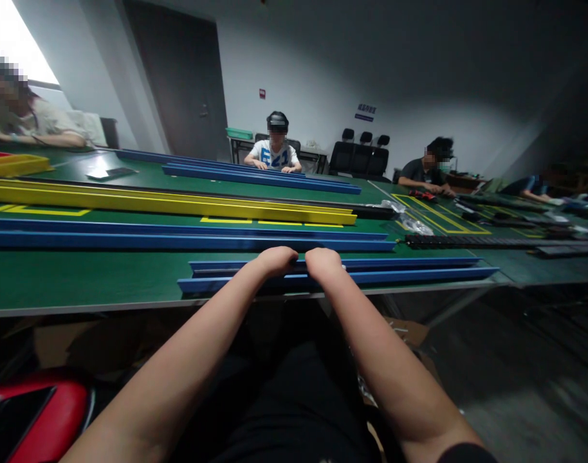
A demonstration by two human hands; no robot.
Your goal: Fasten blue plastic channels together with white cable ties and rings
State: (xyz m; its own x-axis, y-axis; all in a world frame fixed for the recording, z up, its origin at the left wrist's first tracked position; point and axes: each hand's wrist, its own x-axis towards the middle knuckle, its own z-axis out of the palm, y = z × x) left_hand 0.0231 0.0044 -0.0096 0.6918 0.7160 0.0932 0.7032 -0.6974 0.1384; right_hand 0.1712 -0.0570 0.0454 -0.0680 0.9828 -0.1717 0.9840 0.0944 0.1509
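Note:
Near the table's front edge lies a blue channel-shaped rail (410,276), running left to right in front of me. My left hand (277,259) is over its middle, bent at the wrist with the fingers curled down and mostly hidden. Close beside it, with a small gap, my right hand (323,260) is also curled over the rail. Whatever the fingers of either hand hold is out of sight. A tiny white bit shows at the outer side of the right hand, too small to name.
Beyond my hands lie a longer blue rail (188,242), a yellow rail (255,207) and more blue rails (260,179). Crumpled clear plastic (412,220) and a black slotted strip (468,242) are to the right. A yellow tray (21,166) stands far left. Several people sit around the table.

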